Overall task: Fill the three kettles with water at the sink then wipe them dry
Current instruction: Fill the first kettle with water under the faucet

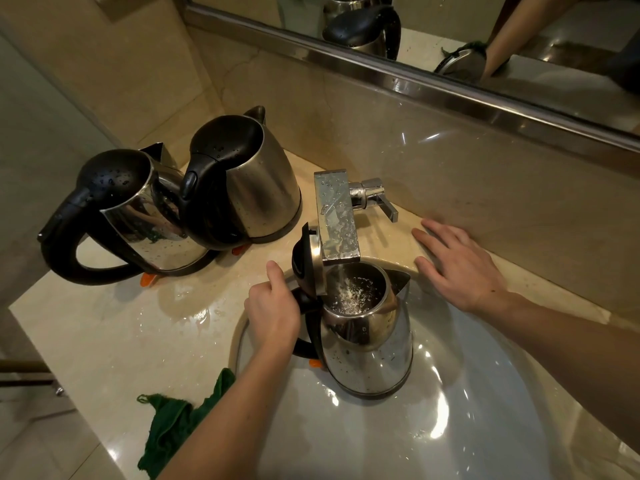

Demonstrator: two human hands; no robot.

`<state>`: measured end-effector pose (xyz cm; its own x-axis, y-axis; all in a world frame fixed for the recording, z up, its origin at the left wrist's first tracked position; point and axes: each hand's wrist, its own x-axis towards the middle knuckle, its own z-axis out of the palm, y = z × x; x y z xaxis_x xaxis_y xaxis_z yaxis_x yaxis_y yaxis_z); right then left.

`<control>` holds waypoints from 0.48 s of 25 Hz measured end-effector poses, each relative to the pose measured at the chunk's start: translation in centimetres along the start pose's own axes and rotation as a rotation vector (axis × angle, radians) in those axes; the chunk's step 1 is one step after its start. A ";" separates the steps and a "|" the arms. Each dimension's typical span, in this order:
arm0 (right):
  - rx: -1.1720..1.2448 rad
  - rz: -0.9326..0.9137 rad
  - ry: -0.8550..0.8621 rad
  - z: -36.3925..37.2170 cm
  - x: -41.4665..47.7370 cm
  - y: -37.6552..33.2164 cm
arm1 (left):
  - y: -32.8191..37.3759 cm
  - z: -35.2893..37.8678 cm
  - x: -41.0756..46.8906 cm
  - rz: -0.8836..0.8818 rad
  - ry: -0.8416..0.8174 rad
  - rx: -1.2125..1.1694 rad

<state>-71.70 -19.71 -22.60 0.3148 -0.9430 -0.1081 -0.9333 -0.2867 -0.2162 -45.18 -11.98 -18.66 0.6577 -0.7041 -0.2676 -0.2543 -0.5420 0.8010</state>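
The kettle [367, 341] that is being filled is directly under the faucet [337, 216], inside the white sink [450, 427]. I cannot tell if its base touches the basin. Its lid [308, 265] is open and stands upright, just beside the left side of the faucet. A thin stream of water [341, 275] falls from the spout into the open mouth, and the water inside is bubbling. Its steel body has drops on it.

My left hand [273, 313] holds this kettle below and to the left of the faucet. The fingers are curled around the black handle [304, 344] and the thumb points up.

My right hand [460, 268] lies flat on the beige surface [121, 334], to the right of the faucet. Its fingers [436, 237] are straight and spread wide and they hold nothing. The fingertips are near the faucet lever [381, 199] but apart from it.

To the left of the faucet two more kettles stand on the surface with closed lids, and they touch each other. The nearer kettle [256, 188] is just beside the faucet, and the far kettle [145, 216] is further left. Both have water drops on their black lids.

A green cloth [173, 424] lies crumpled on the surface well below and left of the faucet, partly hidden by my left forearm. The surface near it is wet.

Behind the faucet, above the wall strip, a mirror [519, 46] reflects a kettle and an arm.
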 end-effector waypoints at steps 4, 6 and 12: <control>0.003 -0.004 0.005 0.1 0.0 0.1 | 0.1 0.0 -0.1 0.004 0.000 0.003; 0.003 -0.004 0.006 0.2 0.1 0.2 | 0.0 0.0 -0.1 0.007 0.000 0.002; 0.003 -0.006 0.009 0.3 0.0 0.2 | -0.2 0.0 0.0 0.001 0.002 0.007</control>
<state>-71.82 -19.76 -22.89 0.3187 -0.9428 -0.0979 -0.9309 -0.2919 -0.2195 -45.16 -11.91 -18.81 0.6585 -0.7041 -0.2658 -0.2603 -0.5444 0.7974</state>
